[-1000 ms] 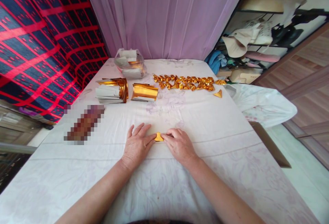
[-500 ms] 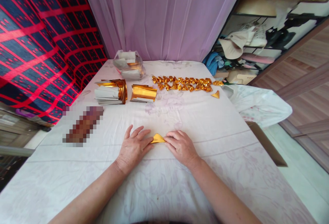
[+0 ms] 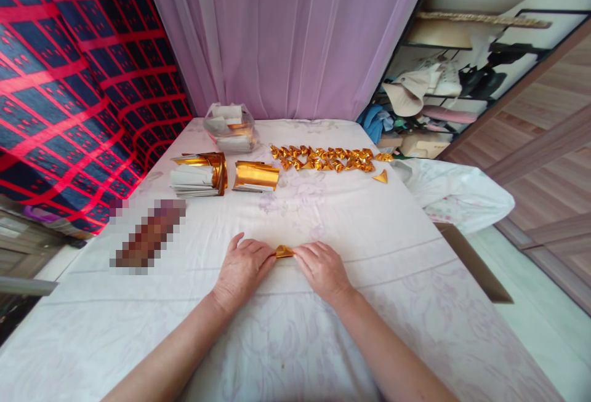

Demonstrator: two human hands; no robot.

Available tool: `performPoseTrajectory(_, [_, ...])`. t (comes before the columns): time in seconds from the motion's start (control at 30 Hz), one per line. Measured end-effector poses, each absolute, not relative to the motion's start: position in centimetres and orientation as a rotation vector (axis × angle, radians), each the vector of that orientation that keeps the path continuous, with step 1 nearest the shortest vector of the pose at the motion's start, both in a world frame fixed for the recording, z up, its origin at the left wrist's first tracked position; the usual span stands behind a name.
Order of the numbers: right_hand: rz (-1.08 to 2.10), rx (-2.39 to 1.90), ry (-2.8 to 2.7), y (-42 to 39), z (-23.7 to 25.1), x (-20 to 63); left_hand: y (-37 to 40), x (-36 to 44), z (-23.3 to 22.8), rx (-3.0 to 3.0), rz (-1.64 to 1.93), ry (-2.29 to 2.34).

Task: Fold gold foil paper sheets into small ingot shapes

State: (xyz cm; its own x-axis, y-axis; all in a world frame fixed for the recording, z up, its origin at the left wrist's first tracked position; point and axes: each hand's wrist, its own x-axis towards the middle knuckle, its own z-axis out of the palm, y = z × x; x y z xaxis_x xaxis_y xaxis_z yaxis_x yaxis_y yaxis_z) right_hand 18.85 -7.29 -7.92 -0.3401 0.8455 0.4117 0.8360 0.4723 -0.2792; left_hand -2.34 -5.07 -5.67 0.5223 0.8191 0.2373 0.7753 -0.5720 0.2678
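Partly visible foil (image 3: pixel 283 252) (ends between fingers (image 3: pixel 264 248)).

1 table (image 3: pixel 323 211), pale floral cloth (image 3: pixel 406 316) over it. Directly on it: 1 clear bag (image 3: pixel 229 128) of sheets, far left; 2 curved sheet stacks (image 3: pixel 256 176), gold and grey, nearer; 2 rows of folded gold pieces (image 3: pixel 318 160), far right; 1 loose gold triangle (image 3: pixel 381 176), near the right edge; 1 pixelated item (image 3: pixel 150 236), left.
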Motion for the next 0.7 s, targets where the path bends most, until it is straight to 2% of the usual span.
performPoseTrajectory(0.2, [0.140, -1.463, -2.082, -5.3, -7.4, 18.6, -3.2, -1.4, -4.8, 2.579, 0.358, 1.504])
performPoseTrajectory(0.4, [0.382, -1.604, -1.884, -1.6, -5.8, 18.6, 0.2, -0.2, -3.8, 2.302, 0.456, 1.631])
performPoseTrajectory(0.7, [0.431, -1.644, -1.645, 1.5, -7.6, 18.4, 3.2, 1.4, -5.2, 2.137, 0.633, 1.708])
